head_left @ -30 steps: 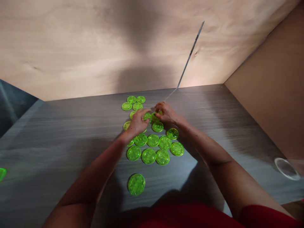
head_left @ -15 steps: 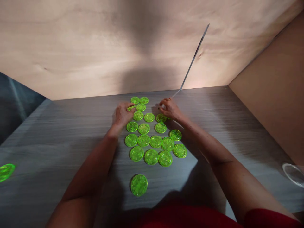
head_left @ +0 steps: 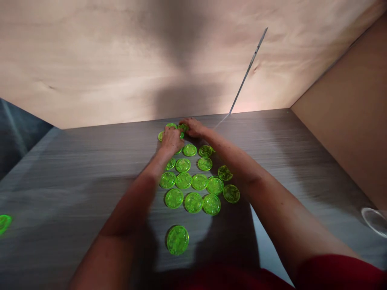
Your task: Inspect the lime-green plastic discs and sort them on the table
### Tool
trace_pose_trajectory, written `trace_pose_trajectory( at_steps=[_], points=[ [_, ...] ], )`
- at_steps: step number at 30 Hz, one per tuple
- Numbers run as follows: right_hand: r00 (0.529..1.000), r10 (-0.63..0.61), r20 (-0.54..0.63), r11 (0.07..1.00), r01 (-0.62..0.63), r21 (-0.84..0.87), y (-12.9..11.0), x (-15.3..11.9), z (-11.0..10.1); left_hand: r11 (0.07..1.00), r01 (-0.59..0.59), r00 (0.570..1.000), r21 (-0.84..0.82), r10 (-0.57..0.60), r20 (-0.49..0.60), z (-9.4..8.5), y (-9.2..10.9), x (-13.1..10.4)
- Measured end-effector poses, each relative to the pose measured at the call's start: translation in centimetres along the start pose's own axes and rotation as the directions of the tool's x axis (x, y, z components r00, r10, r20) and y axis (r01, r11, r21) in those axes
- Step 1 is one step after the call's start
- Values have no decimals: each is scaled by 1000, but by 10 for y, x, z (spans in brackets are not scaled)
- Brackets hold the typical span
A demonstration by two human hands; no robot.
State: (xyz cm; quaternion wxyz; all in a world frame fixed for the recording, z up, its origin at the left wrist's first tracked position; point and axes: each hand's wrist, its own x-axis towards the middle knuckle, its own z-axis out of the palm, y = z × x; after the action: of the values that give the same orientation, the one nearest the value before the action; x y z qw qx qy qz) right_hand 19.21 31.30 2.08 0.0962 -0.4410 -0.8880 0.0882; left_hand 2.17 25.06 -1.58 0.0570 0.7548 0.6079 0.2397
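My left hand (head_left: pixel 171 139) is bent over the far discs (head_left: pixel 171 126); if it has hold of one, I cannot tell. My right hand (head_left: pixel 193 127) is curled beside it, fingers at another disc (head_left: pixel 183 127), the grip unclear. Nearer discs (head_left: pixel 183 181) lie flat on the table (head_left: pixel 121 147).

We record a red short sleeve (head_left: pixel 338 272), well behind the bare right hand (head_left: pixel 192 127), matching the red torso garment (head_left: pixel 242 278).
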Motion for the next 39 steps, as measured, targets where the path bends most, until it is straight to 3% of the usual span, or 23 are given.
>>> trace_pose_trajectory(
  at_steps=[3,6,10,12,15,18,20,24,26,34,39],
  points=[
    [996,88,12,995,-88,-37,-5,-17,-3,995,-72,997,-65,69,-41,-4,-12,-6],
    [990,134,-52,991,-135,-11,-8,-41,-6,969,-142,989,-201,132,-62,-11,-17,-18],
    [972,129,-197,966,-78,245,-7,-78,0,928,-190,979,-322,152,-138,-20,-10,-41],
    [956,128,-265,890,8,457,-6,-94,8,911,-205,971,-359,142,-194,-23,-4,-51],
    [934,173,-311,670,120,733,-7,-111,19,886,-227,959,-404,132,-250,-26,5,-60],
    [938,180,-297,514,167,841,-8,-118,23,867,-226,956,-444,110,-272,-28,14,-64],
    [929,157,-336,553,200,809,-8,-120,21,854,-231,954,-466,105,-281,-27,18,-66],
    [870,63,-489,758,277,590,-8,-122,14,848,-247,945,-470,104,-309,-26,22,-70],
    [837,13,-547,809,312,498,-9,-123,12,855,-250,940,-455,101,-327,-27,22,-71],
    [754,-43,-656,832,391,394,-9,-123,12,869,-328,902,-370,173,-395,-37,20,-72],
    [776,-8,-630,829,357,430,-6,-124,11,846,-324,906,-423,149,-395,-38,23,-70]
  ],
)
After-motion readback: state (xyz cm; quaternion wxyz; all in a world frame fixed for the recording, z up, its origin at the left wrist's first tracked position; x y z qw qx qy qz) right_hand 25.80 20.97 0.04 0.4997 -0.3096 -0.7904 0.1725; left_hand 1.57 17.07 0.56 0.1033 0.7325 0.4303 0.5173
